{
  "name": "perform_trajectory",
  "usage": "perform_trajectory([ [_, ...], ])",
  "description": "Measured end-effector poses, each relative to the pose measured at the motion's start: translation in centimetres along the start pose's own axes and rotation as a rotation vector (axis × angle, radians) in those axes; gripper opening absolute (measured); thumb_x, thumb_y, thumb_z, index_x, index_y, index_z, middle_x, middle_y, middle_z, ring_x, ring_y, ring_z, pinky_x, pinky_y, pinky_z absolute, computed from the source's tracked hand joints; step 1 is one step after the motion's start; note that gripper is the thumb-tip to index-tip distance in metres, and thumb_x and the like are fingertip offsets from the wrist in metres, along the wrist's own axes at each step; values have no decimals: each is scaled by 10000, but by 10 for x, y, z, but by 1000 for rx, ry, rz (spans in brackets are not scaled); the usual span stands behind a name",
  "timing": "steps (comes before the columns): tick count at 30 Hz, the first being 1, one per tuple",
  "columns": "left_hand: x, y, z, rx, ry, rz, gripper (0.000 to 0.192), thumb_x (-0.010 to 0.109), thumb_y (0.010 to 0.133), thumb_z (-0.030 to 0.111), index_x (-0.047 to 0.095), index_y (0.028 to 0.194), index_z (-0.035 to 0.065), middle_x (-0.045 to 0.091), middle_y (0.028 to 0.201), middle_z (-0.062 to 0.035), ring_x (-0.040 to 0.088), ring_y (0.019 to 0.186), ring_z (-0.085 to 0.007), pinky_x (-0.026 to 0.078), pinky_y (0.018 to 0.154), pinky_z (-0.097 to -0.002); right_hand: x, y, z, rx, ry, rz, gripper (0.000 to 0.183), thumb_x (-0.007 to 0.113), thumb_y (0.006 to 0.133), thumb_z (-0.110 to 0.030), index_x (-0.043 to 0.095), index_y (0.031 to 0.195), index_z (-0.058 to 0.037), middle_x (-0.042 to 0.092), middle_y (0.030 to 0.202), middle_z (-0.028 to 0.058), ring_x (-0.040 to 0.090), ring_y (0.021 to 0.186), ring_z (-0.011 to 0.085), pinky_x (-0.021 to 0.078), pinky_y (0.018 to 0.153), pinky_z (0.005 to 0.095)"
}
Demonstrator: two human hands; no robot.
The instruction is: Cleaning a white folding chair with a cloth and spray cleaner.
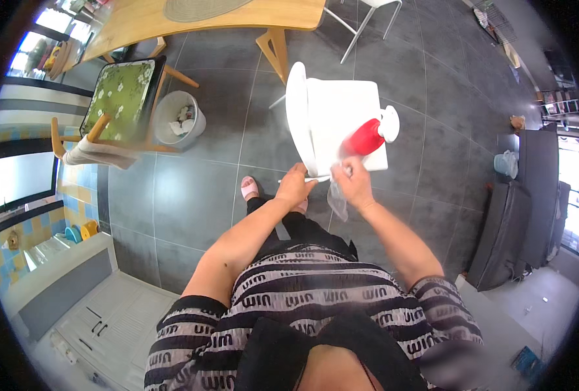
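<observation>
A white chair (343,102) stands before me, its curved backrest (297,112) to the left of the seat. My left hand (293,186) is closed about the chair's near corner, below the backrest. A thin white bar (319,179) passes by its thumb; I cannot tell whether it belongs to the chair. In my right hand (355,183) is a crumpled piece of clear plastic (338,200), part of which hangs down. Just beyond that hand a red bottle (365,138) with a white top (389,124) is over the seat. Its lower end is blurred, so its contact with the seat is unclear.
A wooden table (250,17) spans the top left. Left of me are a wooden chair with a green floral cushion (118,97) and a bin holding waste (199,122). White cabinets (103,313) fill the lower left. A dark sofa (504,229) lies right.
</observation>
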State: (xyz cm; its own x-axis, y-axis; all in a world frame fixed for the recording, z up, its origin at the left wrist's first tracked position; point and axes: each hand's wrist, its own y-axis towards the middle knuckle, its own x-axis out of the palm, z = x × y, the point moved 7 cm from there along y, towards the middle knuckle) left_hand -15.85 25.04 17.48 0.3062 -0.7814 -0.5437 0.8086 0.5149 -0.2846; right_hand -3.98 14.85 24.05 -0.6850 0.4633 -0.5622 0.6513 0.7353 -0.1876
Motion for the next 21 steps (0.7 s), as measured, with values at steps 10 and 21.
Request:
perform_trajectory([
  [10, -3, -14, 6, -101, 10, -78, 266, 530, 756, 104, 544, 999, -1, 602, 920, -219, 562, 909, -373, 447, 776, -414, 54, -9, -22, -293, -9, -3, 237, 573, 720, -102, 473, 920, -24, 479, 903, 172, 501, 860, 350, 427, 738, 366],
  [21, -50, 5, 4, -135, -661, -23, 466, 449, 725, 8, 477, 1190, -6, 591, 1043, -93, 577, 927, -182, 434, 831, -274, 16, 5, -29, -115, 361, 166, 290, 536, 776, -170, 497, 1006, 1, 564, 979, 193, 563, 898, 298, 439, 804, 348],
])
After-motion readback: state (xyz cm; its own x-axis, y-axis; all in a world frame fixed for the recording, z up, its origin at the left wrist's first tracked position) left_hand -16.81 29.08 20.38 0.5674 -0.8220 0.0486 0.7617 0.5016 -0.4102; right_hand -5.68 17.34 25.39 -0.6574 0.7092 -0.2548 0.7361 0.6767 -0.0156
